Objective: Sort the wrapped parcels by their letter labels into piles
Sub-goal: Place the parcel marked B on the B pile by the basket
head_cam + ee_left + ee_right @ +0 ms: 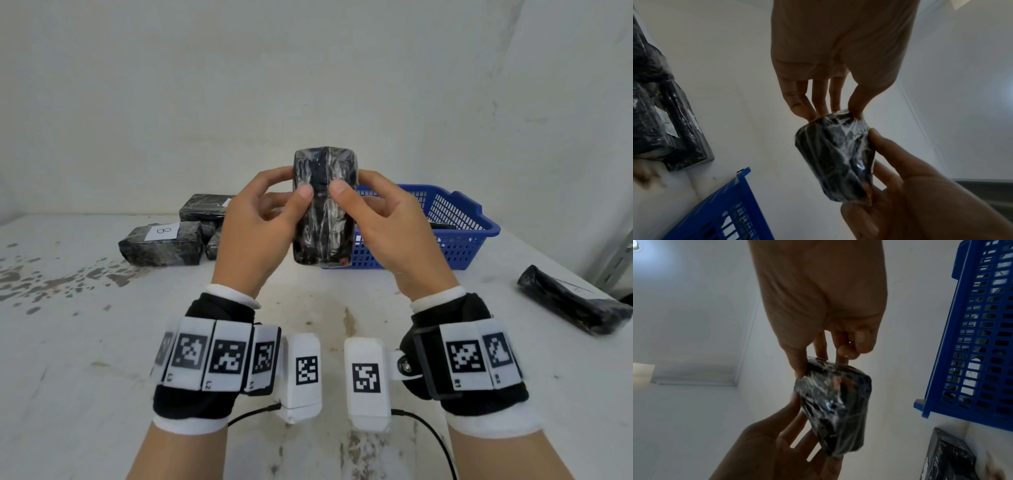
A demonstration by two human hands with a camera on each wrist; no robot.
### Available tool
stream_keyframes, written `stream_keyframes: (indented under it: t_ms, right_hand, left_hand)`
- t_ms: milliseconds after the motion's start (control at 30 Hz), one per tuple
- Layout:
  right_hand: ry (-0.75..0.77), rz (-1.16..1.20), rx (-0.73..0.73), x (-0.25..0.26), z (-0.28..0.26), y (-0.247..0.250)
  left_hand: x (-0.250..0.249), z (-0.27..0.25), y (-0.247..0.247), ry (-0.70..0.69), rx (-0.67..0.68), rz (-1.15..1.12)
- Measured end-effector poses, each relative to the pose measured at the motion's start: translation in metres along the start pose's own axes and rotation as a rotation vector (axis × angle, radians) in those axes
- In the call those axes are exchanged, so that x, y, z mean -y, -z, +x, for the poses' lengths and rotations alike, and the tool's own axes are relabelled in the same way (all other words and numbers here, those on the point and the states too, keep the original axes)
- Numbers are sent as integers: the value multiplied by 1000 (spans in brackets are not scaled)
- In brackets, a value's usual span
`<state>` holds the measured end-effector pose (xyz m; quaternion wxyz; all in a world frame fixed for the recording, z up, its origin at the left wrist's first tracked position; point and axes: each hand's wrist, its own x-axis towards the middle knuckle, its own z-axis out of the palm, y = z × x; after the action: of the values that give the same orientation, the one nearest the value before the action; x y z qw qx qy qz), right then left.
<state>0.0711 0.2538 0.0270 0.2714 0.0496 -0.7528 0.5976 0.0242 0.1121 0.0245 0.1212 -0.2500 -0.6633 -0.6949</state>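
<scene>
I hold a black plastic-wrapped parcel (323,219) upright above the table's middle. My left hand (297,181) grips its left side and my right hand (350,182) its right side, both thumbs pressed on the near face. No letter label shows on the faces I see. In the left wrist view my left hand's fingertips (812,113) pinch the parcel (834,159) at its top end. The right wrist view shows the right hand's fingertips (799,369) on the same parcel (838,410). A pile of black parcels, one labelled B (161,244), lies at the back left.
A blue slotted basket (455,236) stands at the back right, behind my right hand. One more black parcel (575,301) lies alone near the right edge. The white stained table (102,342) ends at a white wall behind.
</scene>
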Motion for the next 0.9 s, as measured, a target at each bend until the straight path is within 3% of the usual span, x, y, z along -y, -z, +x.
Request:
stream_keyframes:
  t_ms: [400, 900]
  right_hand:
    - [21, -3, 35, 7, -4, 1]
    - [18, 81, -4, 5, -2, -1]
  left_hand:
    - [-2, -3, 1, -48, -45, 51]
    - [-4, -4, -3, -46, 7, -110]
